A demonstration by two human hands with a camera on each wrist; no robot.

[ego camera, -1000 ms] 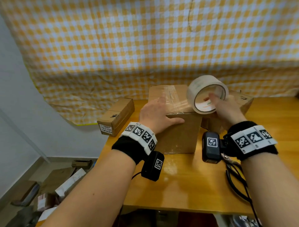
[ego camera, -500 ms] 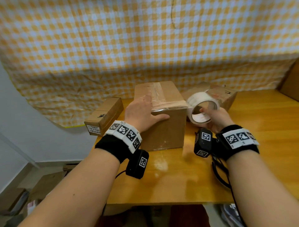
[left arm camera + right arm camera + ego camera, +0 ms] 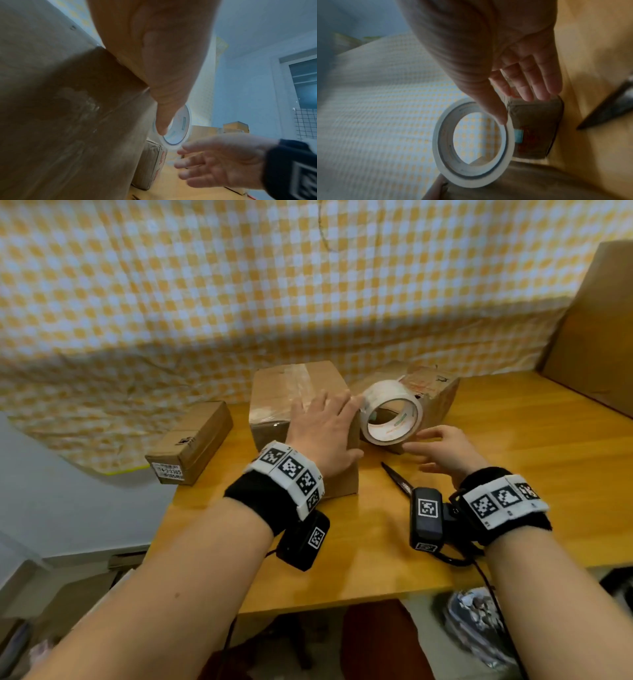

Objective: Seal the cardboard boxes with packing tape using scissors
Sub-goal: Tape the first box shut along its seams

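Your left hand (image 3: 322,429) lies flat, fingers spread, on the taped box (image 3: 274,392); your right hand (image 3: 442,450) hangs open, empty, just near of the tape roll (image 3: 390,412).

Wood table (image 3: 513,474) under both hands, glossy yellow-brown. Behind it – yellow/white gingham cloth (image 3: 205,285) hung as backdrop, wrinkled toward its lower edge, far side of the hands. Big cardboard sheet (image 3: 596,337) leaning upright at far right, past the right hand. Grey wall (image 3: 51,491) off to the left of the left hand. Floor clutter (image 3: 479,621) under the table edge below the right forearm – blurred, can't ID. Left wrist view: window (image 3: 303,86) w/ wire grid (image 3: 305,124) beneath, beyond the right hand.
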